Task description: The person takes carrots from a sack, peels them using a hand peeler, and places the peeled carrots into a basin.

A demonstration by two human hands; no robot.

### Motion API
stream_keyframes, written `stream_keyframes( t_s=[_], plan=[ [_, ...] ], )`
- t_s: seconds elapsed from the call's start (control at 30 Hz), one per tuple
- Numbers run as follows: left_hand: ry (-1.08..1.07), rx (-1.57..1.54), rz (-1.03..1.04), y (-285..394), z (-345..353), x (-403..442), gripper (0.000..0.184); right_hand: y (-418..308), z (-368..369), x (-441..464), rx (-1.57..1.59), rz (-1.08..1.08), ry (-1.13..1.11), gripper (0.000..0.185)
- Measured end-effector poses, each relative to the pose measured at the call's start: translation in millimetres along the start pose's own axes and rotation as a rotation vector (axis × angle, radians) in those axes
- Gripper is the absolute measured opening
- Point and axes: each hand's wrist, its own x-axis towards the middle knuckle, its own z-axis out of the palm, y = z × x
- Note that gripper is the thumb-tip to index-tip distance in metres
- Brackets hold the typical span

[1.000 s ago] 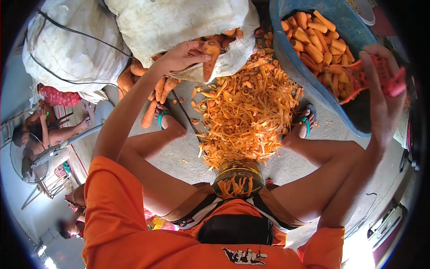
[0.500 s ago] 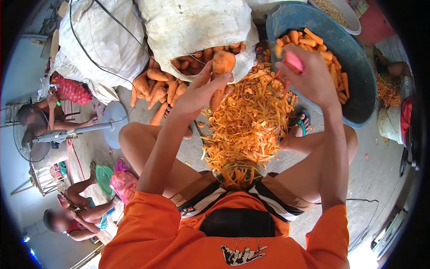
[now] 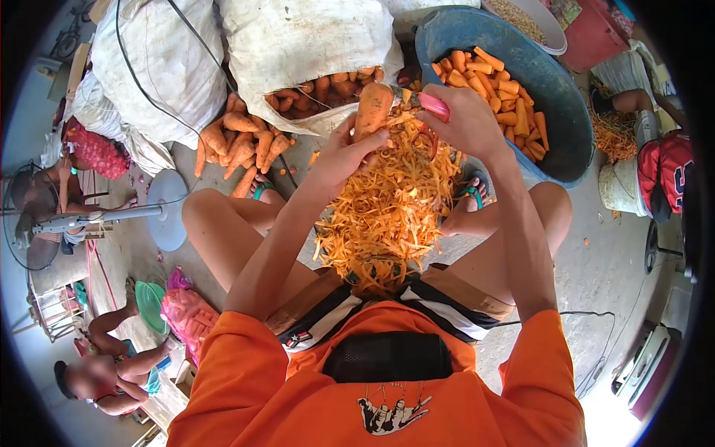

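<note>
My left hand (image 3: pixel 345 155) is wrapped round a thick unpeeled carrot (image 3: pixel 374 106), held upright with its broad end up. Closed on a pink-handled peeler (image 3: pixel 434 108), my right hand (image 3: pixel 465 119) is just right of the carrot. The peeler's front end lies close to the carrot's upper side; whether it touches I cannot tell. Below both hands, a big heap of orange carrot peelings (image 3: pixel 391 201) spreads between my feet and back towards my lap.
An open white sack (image 3: pixel 298 37) of unpeeled carrots stands ahead, with loose carrots (image 3: pixel 240 145) spilled at its left. Peeled carrots lie in a blue tub (image 3: pixel 562 93) at right. A standing fan (image 3: pixel 97 216) and two seated people are at left; another person works at far right.
My right hand has come left and slightly down, bringing the peeler beside the carrot. My left hand has turned the carrot a little. The whole view has shifted slightly.
</note>
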Motion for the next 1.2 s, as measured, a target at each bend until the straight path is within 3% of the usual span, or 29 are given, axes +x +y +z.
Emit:
stream_keyframes(
  t_s=[0.07,0.13,0.2,0.3,0.5,0.97,1.1,1.17,1.2],
  plan=[
    [0.101,0.292,0.179,5.9,-2.3,2.2,0.043,-1.4,-2.0,-2.6,-0.001,0.019,0.017,0.026],
    [0.095,0.32,0.17,9.8,-8.9,1.6,0.043,2.2,-1.4,-4.4,-0.005,0.02,0.019,0.026],
    [0.139,0.539,0.382,13.9,-11.8,-0.3,0.042,4.5,-1.9,-6.4,-0.006,0.021,0.02,0.026],
    [0.216,0.679,0.378,26.9,-10.1,-7.3,0.038,5.5,-2.1,-6.7,-0.012,0.044,0.009,0.026],
    [0.269,0.684,0.463,16.0,5.1,-3.7,0.039,-8.1,25.6,-5.2,0.034,0.126,0.026,0.021],
    [0.27,0.571,0.441,10.2,9.0,-4.7,0.035,-21.2,43.8,-0.3,0.065,0.12,0.012,0.015],
    [0.295,0.685,0.404,14.2,7.7,-10.7,0.035,16.3,64.0,5.0,0.01,0.13,0.058,0.021],
    [0.252,0.654,0.439,14.2,7.8,-13.7,0.035,60.2,72.3,11.5,0.001,0.451,-0.103,0.031],
    [0.212,0.63,0.476,16.5,7.1,-14.2,0.035,75.2,65.9,11.9,0.003,0.449,-0.097,0.031]
  ],
)
